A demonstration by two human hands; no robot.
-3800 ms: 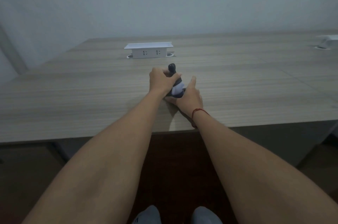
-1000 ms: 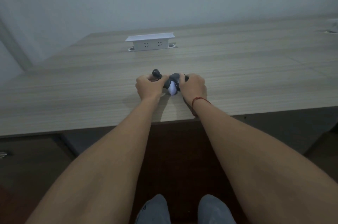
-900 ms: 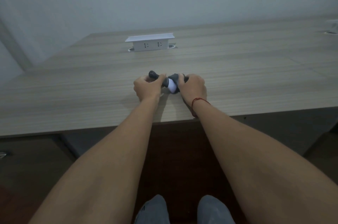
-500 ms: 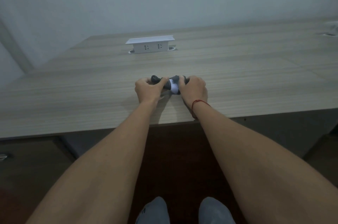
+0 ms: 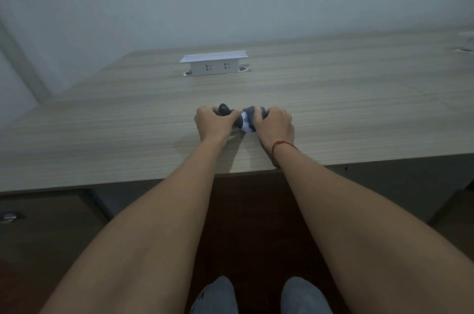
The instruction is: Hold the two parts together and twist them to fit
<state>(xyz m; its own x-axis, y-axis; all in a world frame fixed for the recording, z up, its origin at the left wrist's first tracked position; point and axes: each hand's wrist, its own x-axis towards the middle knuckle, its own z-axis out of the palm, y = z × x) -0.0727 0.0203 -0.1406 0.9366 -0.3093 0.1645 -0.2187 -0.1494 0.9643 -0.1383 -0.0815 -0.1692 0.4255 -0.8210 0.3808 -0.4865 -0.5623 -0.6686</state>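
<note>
Both hands, left hand [image 5: 213, 121] and right hand [image 5: 274, 124], clamp curled fingers on dark-and-white bundle [image 5: 246, 121]; table [image 5: 359, 113] beneath.

A small bundle of dark grey and white fabric, possibly rolled socks [image 5: 245, 119], lies on its side near the front edge of a wooden table, its rounded dark end pointing left, white patch facing forward.

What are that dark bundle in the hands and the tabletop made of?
Bundle: apparently soft fabric, dark grey with a white part; it bunches under the fingers. Tabletop: pale wood-look board, matte, with straight grain lines; probably laminate, though I can't be sure.
</note>
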